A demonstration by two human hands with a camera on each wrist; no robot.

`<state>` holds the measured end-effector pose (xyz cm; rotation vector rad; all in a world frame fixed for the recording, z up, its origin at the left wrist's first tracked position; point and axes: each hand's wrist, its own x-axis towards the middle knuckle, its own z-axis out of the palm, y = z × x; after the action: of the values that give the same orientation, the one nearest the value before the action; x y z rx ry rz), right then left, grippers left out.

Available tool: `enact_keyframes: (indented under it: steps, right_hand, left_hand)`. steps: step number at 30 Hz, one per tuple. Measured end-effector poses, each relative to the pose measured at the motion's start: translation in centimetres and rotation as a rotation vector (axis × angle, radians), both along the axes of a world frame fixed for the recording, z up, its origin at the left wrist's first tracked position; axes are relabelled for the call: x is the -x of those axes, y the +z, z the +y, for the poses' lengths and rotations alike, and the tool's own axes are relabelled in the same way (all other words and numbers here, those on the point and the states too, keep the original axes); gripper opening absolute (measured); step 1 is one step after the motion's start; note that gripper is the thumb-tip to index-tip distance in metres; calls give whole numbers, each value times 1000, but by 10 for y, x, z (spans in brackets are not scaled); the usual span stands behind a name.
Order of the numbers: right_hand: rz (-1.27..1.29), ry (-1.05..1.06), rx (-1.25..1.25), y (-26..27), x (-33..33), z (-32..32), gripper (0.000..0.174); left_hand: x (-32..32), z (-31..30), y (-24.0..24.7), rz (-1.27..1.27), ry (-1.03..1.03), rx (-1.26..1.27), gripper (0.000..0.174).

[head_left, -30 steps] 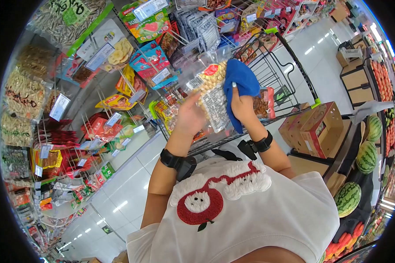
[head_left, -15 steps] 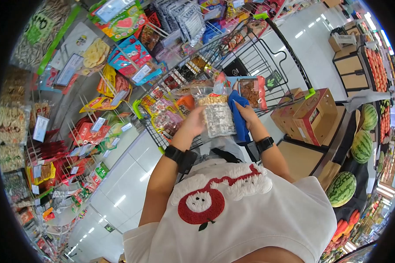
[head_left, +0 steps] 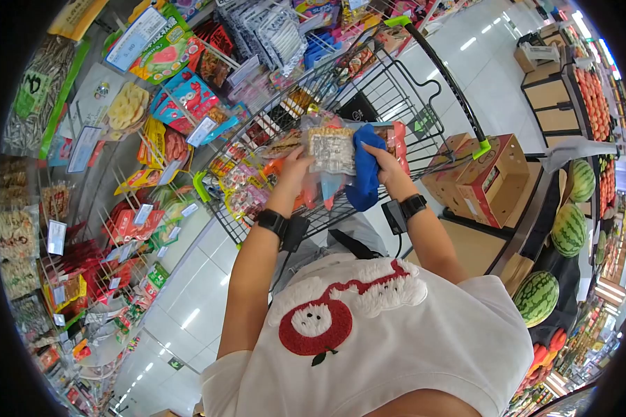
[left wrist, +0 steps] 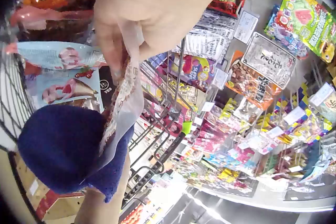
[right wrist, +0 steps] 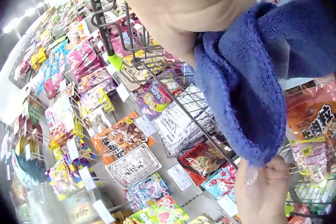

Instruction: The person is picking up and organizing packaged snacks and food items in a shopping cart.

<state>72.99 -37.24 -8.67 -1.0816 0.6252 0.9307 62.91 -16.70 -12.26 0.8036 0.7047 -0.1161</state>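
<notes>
A clear plastic bag (head_left: pixel 330 149) of pale, nut-like pieces with a printed white label is held over the shopping cart. My left hand (head_left: pixel 295 174) grips its left edge between thumb and fingers; in the left wrist view the bag (left wrist: pixel 126 106) is seen nearly edge-on. My right hand (head_left: pixel 389 167) holds a blue cloth (head_left: pixel 365 177) at the bag's right side. The right wrist view shows the bunched cloth (right wrist: pixel 241 87) hanging from that hand, covering most of its fingers, with the left hand (right wrist: pixel 262 187) beyond it.
Below is the wire cart (head_left: pixel 424 104) with several snack packs and a black box (head_left: pixel 357 108). Hanging snack packs (head_left: pixel 188 101) fill the rack on the left. Cardboard boxes (head_left: pixel 494 181) and watermelons (head_left: pixel 538 299) stand on the right.
The bag was raised and tilted with the cloth across its right side; both hands first lowered it toward my body, then moved it slightly forward and left over the cart.
</notes>
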Motion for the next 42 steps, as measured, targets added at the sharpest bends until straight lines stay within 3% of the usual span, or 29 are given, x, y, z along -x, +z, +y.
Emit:
enact_keyframes:
  steps: [2, 5, 13, 15, 19, 24, 27, 33, 37, 40, 42]
  right_hand:
    - [22, -54, -62, -3, -10, 2, 27]
    - [38, -129, -159, -4, -19, 5, 25]
    - [161, -233, -261, -18, -29, 5, 20]
    - [180, -241, -290, -29, -31, 3, 26]
    - [245, -283, -297, -28, -32, 3, 18]
    - [250, -362, -376, -37, -29, 5, 22]
    - [254, -337, -348, -38, -24, 9, 24]
    - [211, -309, -300, -15, -10, 31, 24]
    - [153, -289, -282, -17, 2, 47, 21]
    - [124, -98, -300, -14, 23, 71, 17]
    - [70, 55, -214, -27, 42, 91, 17]
  left_hand:
    - [-9, 4, 22, -35, -28, 88, 41]
    - [-29, 15, 10, -4, -84, 126, 42]
    - [-56, 21, -22, 48, 38, 250, 19]
    - [-62, 20, -30, 48, 73, 244, 14]
    - [-70, 22, -13, 79, 52, 280, 17]
    - [-70, 30, -15, 27, 5, 389, 30]
    - [-61, 24, 8, 46, 58, 121, 43]
    - [-37, 34, -7, 45, -75, -44, 54]
    - [15, 37, -28, 75, -156, -56, 41]
    - [67, 42, -76, 320, -91, 9, 38]
    - [96, 47, -75, 451, 75, 103, 41]
